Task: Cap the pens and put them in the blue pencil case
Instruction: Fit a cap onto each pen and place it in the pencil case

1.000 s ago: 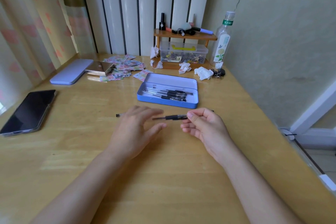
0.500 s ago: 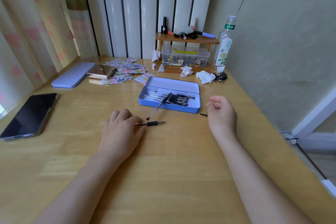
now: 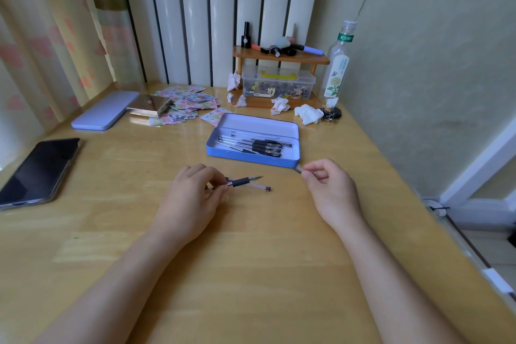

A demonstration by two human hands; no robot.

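Left hand (image 3: 192, 198): grip closed on uncapped pen (image 3: 244, 181). Right hand (image 3: 329, 190): grip pinching pen cap (image 3: 298, 168). Open blue pencil case (image 3: 223, 148) at 12 o'clock on table (image 3: 251, 274).

You have an uncapped black-gripped pen (image 3: 245, 181) angled nib-right, a small pen cap (image 3: 298, 168) by the open blue pencil case (image 3: 251, 156), and several capped pens (image 3: 259, 145) lying flat inside it

pencil case (image 3: 223, 145) mid-worktop (image 3: 251, 274), pens (image 3: 259, 145) in it | phone (image 3: 39, 167) far left | left hand (image 3: 190, 204) with uncapped pen (image 3: 245, 181) before case | right hand (image 3: 329, 190) at case's front-right corner | shelf (image 3: 279, 57), bottle (image 3: 336, 70) behind
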